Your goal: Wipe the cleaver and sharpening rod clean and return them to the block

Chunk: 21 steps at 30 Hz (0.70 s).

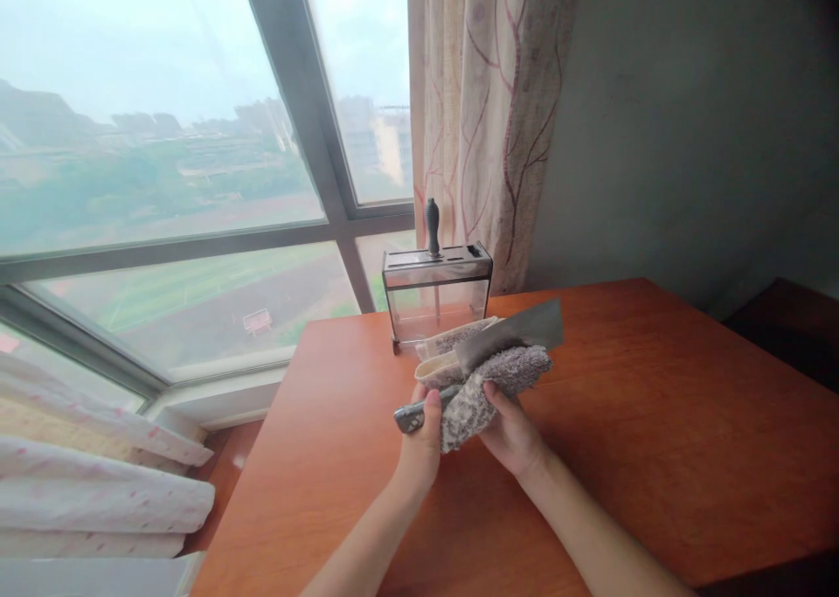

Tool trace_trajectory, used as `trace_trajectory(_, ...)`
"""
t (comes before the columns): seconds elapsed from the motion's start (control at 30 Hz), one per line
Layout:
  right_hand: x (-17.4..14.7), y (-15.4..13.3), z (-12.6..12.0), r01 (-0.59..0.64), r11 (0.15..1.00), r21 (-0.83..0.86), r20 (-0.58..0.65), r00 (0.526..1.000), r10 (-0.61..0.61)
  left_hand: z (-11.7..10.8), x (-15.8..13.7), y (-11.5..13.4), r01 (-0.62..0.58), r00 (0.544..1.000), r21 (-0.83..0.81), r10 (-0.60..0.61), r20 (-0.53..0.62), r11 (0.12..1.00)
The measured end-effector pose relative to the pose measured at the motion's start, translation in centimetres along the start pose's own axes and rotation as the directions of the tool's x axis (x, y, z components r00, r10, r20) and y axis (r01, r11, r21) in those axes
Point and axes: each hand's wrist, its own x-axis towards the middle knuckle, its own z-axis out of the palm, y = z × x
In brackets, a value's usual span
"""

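Observation:
A cleaver [511, 333] with a broad metal blade and a grey handle is held above the table, its blade slanting up to the right. My left hand [423, 440] is closed around the handle, the thumb lying on top. A grey and white fluffy cloth [495, 387] is folded about the lower part of the blade, and another part of it shows behind the blade. My right hand [515, 431] grips the cloth from below with its thumb on the near side. The fingers under the cloth are hidden.
A clear-sided knife block [438, 265] with a metal top stands on the brown wooden table [655, 422] just beyond my hands. One dark-handled tool [432, 227] stands upright in it. A window [163, 142] and a patterned curtain [485, 99] lie behind.

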Motion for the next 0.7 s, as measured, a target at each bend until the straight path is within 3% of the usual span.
trace_trajectory(0.17,-0.1,0.3,0.0,0.044,0.995,-0.092,-0.048,0.998,-0.049,-0.5,-0.1,-0.1,-0.072,0.997,0.055,0.072,0.001,0.996)
trace_trajectory(0.37,0.2,-0.3,-0.3,0.124,0.973,-0.197,-0.102,0.984,-0.146,-0.7,0.0,0.3,-0.039,0.999,0.041,0.037,0.029,0.998)
trace_trajectory(0.5,0.5,-0.7,-0.5,0.183,0.964,-0.190,-0.164,0.963,-0.215,-1.0,0.5,0.8,-0.061,0.996,0.085,0.055,0.072,0.994)
trace_trajectory(0.6,0.8,-1.4,-1.1,0.169,0.975,-0.144,-0.218,0.956,-0.198,-1.9,0.8,1.0,-0.079,0.996,0.163,0.070,0.057,0.983)
trace_trajectory(0.7,1.2,-2.7,-1.8,0.186,0.981,-0.060,-0.244,0.950,-0.196,-2.8,1.1,1.3,-0.075,0.995,0.139,0.064,0.082,0.988)
